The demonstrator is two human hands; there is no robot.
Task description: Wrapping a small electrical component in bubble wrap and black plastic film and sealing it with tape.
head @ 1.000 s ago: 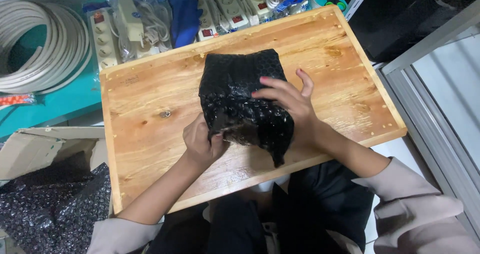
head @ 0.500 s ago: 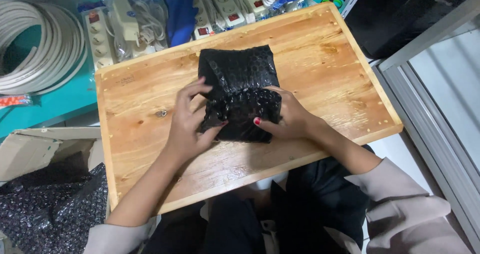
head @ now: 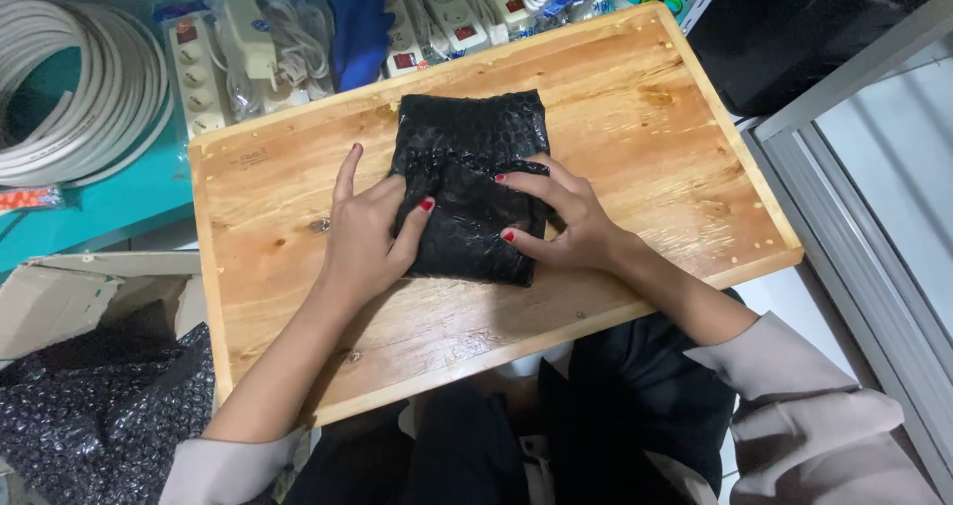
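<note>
A package wrapped in black bubble wrap [head: 467, 157] lies near the middle of a wooden board [head: 635, 108] on my lap. My left hand [head: 362, 232] presses its left edge, thumb on top of the wrap and fingers spread on the board. My right hand [head: 566, 217] grips the package's lower right side, fingers folded over the wrap. Both hands hold the wrap down flat against the board.
Behind the board lie white power strips [head: 199, 78] in plastic bags and a coil of white cable [head: 69, 88] on a teal surface. A cardboard box [head: 60, 296] with more black bubble wrap [head: 99, 406] sits at the lower left. A metal frame [head: 874, 267] runs along the right.
The package has been laid flatter and squarer on the board. My left hand shifted from its lower edge to its left side, and my right hand moved down to the lower right.
</note>
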